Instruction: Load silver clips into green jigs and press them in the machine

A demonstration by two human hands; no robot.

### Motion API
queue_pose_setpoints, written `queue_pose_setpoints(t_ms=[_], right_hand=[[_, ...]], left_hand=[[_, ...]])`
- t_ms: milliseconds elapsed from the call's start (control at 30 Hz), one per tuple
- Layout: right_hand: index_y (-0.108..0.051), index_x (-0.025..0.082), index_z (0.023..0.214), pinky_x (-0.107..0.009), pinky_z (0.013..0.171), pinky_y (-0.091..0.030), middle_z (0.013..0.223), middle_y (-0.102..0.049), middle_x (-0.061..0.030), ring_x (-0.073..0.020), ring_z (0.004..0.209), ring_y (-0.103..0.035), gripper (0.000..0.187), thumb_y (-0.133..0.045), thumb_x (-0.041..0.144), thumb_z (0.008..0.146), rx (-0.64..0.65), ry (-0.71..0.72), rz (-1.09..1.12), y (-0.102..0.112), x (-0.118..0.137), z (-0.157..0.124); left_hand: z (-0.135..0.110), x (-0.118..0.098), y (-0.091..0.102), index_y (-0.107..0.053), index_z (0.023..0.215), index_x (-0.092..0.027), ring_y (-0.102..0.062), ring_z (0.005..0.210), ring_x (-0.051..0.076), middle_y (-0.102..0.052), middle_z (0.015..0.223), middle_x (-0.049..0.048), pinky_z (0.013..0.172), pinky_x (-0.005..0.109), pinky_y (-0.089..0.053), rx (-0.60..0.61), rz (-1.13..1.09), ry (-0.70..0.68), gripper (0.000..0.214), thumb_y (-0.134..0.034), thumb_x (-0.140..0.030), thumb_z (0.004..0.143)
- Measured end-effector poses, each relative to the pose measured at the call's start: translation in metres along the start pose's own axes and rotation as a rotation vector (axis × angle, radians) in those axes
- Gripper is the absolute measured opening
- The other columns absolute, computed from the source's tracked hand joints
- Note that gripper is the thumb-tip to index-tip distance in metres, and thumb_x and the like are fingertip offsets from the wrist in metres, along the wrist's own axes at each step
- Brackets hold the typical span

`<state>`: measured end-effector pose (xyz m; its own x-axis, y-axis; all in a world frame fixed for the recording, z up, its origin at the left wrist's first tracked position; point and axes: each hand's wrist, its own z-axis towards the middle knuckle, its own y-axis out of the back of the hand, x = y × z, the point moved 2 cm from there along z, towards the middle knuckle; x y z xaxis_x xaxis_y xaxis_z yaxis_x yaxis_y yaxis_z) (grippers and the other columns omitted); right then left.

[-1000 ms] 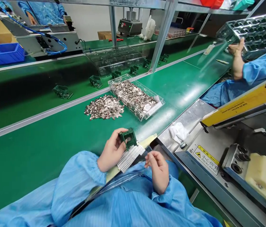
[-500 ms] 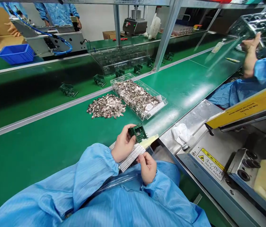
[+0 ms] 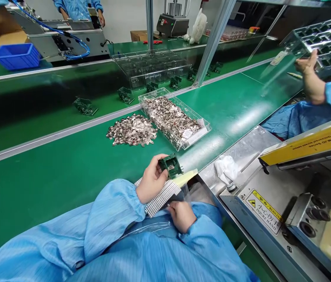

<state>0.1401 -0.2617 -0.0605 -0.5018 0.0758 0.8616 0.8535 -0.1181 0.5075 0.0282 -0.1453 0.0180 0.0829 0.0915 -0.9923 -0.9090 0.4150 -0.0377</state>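
My left hand (image 3: 152, 180) is closed around a small green circuit-board frame (image 3: 171, 165) with a square opening facing up. Beneath that wrist lies a sheet of small silver rectangular pieces (image 3: 163, 199) set in rows, close to my lap. A pale yellow strip (image 3: 186, 178) sticks out past the sheet toward the table edge. My right hand (image 3: 183, 215) is just below the sheet's lower right side, its fingers curled into a pinch. Whatever lies between those fingertips, if anything, is too small to make out.
Ahead on the green table (image 3: 74, 156) are a loose pile of small metal pieces (image 3: 132, 130) and a clear tray (image 3: 196, 137) full of them. A machine (image 3: 256, 203) stands at right. A co-worker's hand (image 3: 309, 70) supports a clear compartment tray (image 3: 326, 43).
My right hand has drawn down from the sheet's edge toward my body. My left hand still holds the board frame. The view has shifted slightly, and the co-worker's tray appears tilted differently.
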Motion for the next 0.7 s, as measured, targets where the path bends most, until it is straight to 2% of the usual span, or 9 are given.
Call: queue_pose_setpoints(t_ms=[67, 167, 267, 333, 400, 533, 633, 700], right_hand=[[-0.063, 0.023, 0.049, -0.028, 0.049, -0.028, 0.048, -0.060, -0.0025, -0.0164, 0.044, -0.050, 0.022, -0.065, 0.016, 0.070, 0.021, -0.014, -0.057, 0.012, 0.009, -0.004], [-0.073, 0.025, 0.070, -0.029, 0.057, -0.038, 0.064, -0.067, -0.0036, -0.0195, 0.058, -0.060, 0.016, -0.063, 0.023, 0.082, 0.026, 0.020, -0.083, 0.042, 0.037, -0.003], [-0.074, 0.025, 0.088, -0.031, 0.067, -0.046, 0.080, -0.066, -0.0053, -0.0204, 0.074, -0.062, 0.018, -0.057, 0.027, 0.091, -0.098, 0.139, -0.029, 0.071, 0.072, 0.009], [-0.072, 0.023, 0.088, -0.032, 0.071, -0.046, 0.085, -0.064, -0.0063, -0.0209, 0.080, -0.060, 0.015, -0.057, 0.026, 0.090, -0.211, 0.212, 0.005, 0.080, 0.085, 0.017], [-0.069, 0.022, 0.083, -0.032, 0.069, -0.046, 0.082, -0.062, -0.0053, -0.0198, 0.077, -0.058, 0.014, -0.058, 0.027, 0.090, -0.295, 0.213, 0.049, 0.077, 0.085, 0.021], [-0.061, 0.020, 0.075, -0.028, 0.056, -0.042, 0.061, -0.055, 0.0007, -0.0146, 0.056, -0.052, 0.026, -0.054, 0.036, 0.093, -0.415, -0.017, 0.211, 0.048, 0.057, -0.001], [-0.065, 0.018, 0.074, -0.029, 0.057, -0.045, 0.056, -0.059, -0.0008, -0.0160, 0.055, -0.057, 0.036, -0.053, 0.048, 0.092, -0.266, -0.180, 0.376, 0.022, 0.040, -0.022], [-0.070, 0.018, 0.082, -0.031, 0.059, -0.049, 0.062, -0.067, -0.0040, -0.0179, 0.059, -0.062, 0.040, -0.057, 0.055, 0.087, -0.142, -0.264, 0.526, 0.009, 0.036, -0.027]], left_hand=[[-0.001, 0.000, 0.001, -0.045, 0.119, -0.019, -0.059, 0.086, 0.014, -0.059, 0.097, 0.0044, 0.080, 0.027, -0.052, 0.009, -0.048, 0.015, 0.038, -0.060, -0.030, 0.086], [-0.005, 0.000, 0.003, -0.045, 0.122, -0.019, -0.057, 0.083, 0.014, -0.057, 0.098, 0.0049, 0.078, 0.029, -0.053, 0.034, -0.065, 0.018, 0.039, -0.057, -0.034, 0.089], [-0.008, 0.000, 0.005, -0.045, 0.124, -0.020, -0.056, 0.079, 0.014, -0.057, 0.097, 0.0047, 0.073, 0.027, -0.053, 0.067, -0.047, -0.010, 0.038, -0.056, -0.033, 0.090], [-0.009, 0.000, 0.006, -0.045, 0.125, -0.021, -0.056, 0.077, 0.014, -0.057, 0.095, 0.0044, 0.070, 0.027, -0.053, 0.087, -0.025, -0.018, 0.037, -0.056, -0.030, 0.090], [-0.008, -0.001, 0.007, -0.046, 0.124, -0.021, -0.057, 0.075, 0.014, -0.057, 0.092, 0.0037, 0.069, 0.027, -0.054, 0.084, -0.011, -0.012, 0.036, -0.056, -0.029, 0.090], [-0.003, 0.000, 0.008, -0.044, 0.121, -0.020, -0.058, 0.074, 0.014, -0.056, 0.090, 0.0032, 0.066, 0.027, -0.055, 0.043, -0.104, 0.061, 0.040, -0.060, -0.032, 0.087], [0.000, 0.001, 0.007, -0.043, 0.117, -0.020, -0.060, 0.079, 0.015, -0.058, 0.095, 0.0041, 0.066, 0.026, -0.056, 0.041, -0.157, 0.097, 0.044, -0.065, -0.034, 0.082], [0.001, 0.002, 0.007, -0.043, 0.116, -0.020, -0.061, 0.085, 0.016, -0.058, 0.099, 0.0048, 0.068, 0.026, -0.057, 0.028, -0.163, 0.091, 0.046, -0.068, -0.034, 0.080]])
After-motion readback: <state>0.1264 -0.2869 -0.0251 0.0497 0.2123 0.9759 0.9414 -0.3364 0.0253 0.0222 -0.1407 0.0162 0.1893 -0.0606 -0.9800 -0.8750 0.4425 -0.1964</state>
